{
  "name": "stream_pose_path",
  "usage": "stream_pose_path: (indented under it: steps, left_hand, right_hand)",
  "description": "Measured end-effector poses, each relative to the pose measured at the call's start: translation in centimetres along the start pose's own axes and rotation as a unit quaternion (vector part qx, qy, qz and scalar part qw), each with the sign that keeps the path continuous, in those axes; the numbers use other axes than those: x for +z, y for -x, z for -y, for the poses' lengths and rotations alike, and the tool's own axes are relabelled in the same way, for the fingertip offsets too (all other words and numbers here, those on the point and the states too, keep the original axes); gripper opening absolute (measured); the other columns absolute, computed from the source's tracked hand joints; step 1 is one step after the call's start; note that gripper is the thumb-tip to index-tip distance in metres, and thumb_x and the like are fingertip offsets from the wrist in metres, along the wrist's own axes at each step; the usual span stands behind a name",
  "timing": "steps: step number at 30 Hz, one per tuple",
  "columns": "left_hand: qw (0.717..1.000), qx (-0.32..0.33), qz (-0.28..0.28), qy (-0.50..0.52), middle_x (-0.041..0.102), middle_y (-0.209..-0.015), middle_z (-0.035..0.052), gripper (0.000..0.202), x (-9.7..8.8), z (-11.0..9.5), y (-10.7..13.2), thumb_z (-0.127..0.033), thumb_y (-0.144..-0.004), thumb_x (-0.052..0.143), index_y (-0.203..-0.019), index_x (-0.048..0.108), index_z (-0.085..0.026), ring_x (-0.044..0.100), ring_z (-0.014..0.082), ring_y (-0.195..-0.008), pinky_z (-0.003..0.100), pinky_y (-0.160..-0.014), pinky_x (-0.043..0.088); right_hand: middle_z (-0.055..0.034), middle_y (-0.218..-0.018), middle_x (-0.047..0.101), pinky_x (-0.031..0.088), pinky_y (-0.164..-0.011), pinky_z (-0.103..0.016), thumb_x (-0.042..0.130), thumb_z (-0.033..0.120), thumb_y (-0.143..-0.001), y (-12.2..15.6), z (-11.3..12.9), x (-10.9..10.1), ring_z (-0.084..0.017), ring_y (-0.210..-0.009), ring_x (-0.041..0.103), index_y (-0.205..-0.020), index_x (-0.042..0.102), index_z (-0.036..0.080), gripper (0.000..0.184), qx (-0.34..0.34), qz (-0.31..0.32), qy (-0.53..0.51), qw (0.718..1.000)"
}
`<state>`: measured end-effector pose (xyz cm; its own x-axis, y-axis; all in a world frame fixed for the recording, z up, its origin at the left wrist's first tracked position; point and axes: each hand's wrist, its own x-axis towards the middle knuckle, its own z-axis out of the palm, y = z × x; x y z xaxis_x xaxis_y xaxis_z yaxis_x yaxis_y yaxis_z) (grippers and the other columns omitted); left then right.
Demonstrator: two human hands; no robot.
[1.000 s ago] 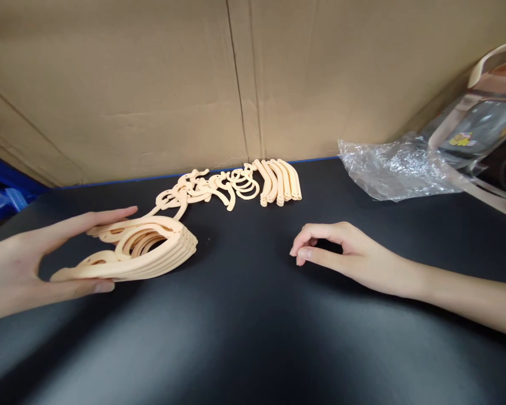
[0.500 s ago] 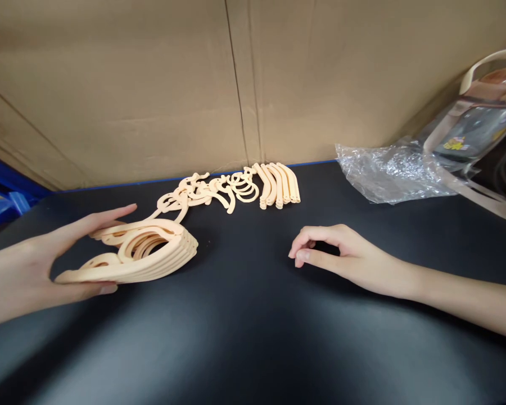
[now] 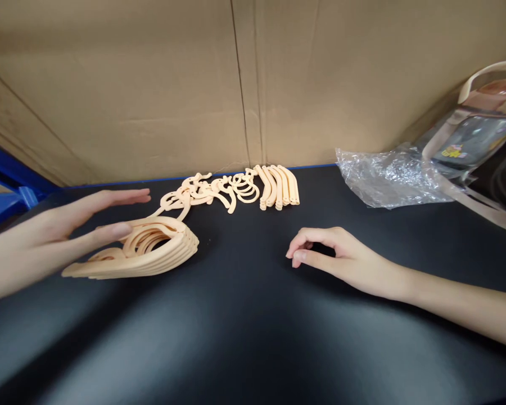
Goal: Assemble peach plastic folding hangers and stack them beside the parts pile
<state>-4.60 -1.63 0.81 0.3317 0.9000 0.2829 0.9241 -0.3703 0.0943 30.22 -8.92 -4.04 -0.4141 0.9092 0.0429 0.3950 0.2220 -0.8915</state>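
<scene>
A stack of peach plastic folding hangers (image 3: pixel 164 260) lies on the black table at the left, its curved arms layered and hook rings showing inside. My left hand (image 3: pixel 90 222) hovers over its left end with fingers stretched and thumb apart, hiding part of the stack; whether the thumb still brushes it I cannot tell. To the right, my right hand (image 3: pixel 326 250) rests near the tabletop, fingers loosely curled to the thumb, nothing in them. Beyond the stack sits a tangled pile of peach hanger hooks (image 3: pixel 202 191). Beside it, several curved hanger arms (image 3: pixel 280 187) are lined up.
A crumpled clear plastic bag (image 3: pixel 392 177) lies at the back right, next to a clear bottle (image 3: pixel 474 138) with a brown lid and strap. A cardboard wall (image 3: pixel 164 84) closes off the back. Blue metal framing (image 3: pixel 8 185) stands at the left edge.
My left hand has let go of the hanger stack and lifted up off it, the thumb rising from its near side to above it. My right hand has hardly moved.
</scene>
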Motion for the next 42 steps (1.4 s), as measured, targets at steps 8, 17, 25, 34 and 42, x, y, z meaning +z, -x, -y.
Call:
stream_pose_path:
  steps: [8,17,25,34,42]
  left_hand:
    - [0.976,0.188,0.054,-0.099,0.068,-0.108,0.0069,0.055,-0.1,-5.9,-4.9,-0.056,-0.089,0.032,-0.114,0.062,-0.018,0.061,0.0308,-0.104,0.044,-0.09,0.046]
    - [0.949,0.17,0.029,-0.263,0.066,-0.106,0.0252,0.039,6.1,-13.1,-2.9,-0.018,-0.09,0.037,-0.113,0.062,0.001,0.065,0.0339,-0.095,0.042,-0.083,0.048]
    - [0.944,0.189,-0.025,-0.268,0.063,-0.12,0.0263,0.048,7.2,-12.5,-1.6,-0.022,-0.091,0.033,-0.119,0.059,0.006,0.059,0.0321,-0.116,0.041,-0.098,0.046]
    - [0.938,0.25,-0.082,-0.225,0.061,-0.123,0.0249,0.05,7.0,-12.4,2.0,-0.017,-0.09,0.027,-0.121,0.058,0.009,0.063,0.0303,-0.111,0.041,-0.095,0.051]
    - [0.932,0.292,-0.102,-0.19,0.062,-0.12,0.0269,0.051,5.9,-13.0,4.1,-0.017,-0.09,0.025,-0.116,0.061,0.01,0.064,0.0316,-0.108,0.042,-0.087,0.057]
  right_hand:
    - [-0.0008,-0.085,0.069,0.046,-0.077,-0.028,0.053,0.039,-0.091,0.0,0.0,0.0,-0.016,-0.083,0.062,-0.089,0.064,0.021,0.022,-0.001,0.0,0.011,1.0]
    - [-0.0004,-0.086,0.069,0.046,-0.079,-0.028,0.053,0.033,-0.091,0.1,-0.2,0.0,-0.016,-0.085,0.063,-0.09,0.064,0.02,0.017,-0.02,0.002,0.004,1.0]
    - [0.0003,-0.085,0.069,0.045,-0.077,-0.027,0.053,0.033,-0.092,0.1,-0.3,0.1,-0.015,-0.083,0.063,-0.09,0.065,0.02,0.018,-0.031,0.004,0.006,0.999]
    - [0.0031,-0.084,0.069,0.044,-0.076,-0.023,0.055,0.029,-0.091,0.0,-0.5,0.2,-0.012,-0.082,0.062,-0.09,0.066,0.021,0.014,-0.045,-0.003,0.03,0.999]
    - [0.0039,-0.083,0.068,0.043,-0.073,-0.021,0.056,0.029,-0.092,-0.1,-0.5,0.3,-0.01,-0.08,0.062,-0.09,0.066,0.021,0.014,-0.051,-0.004,0.051,0.997]
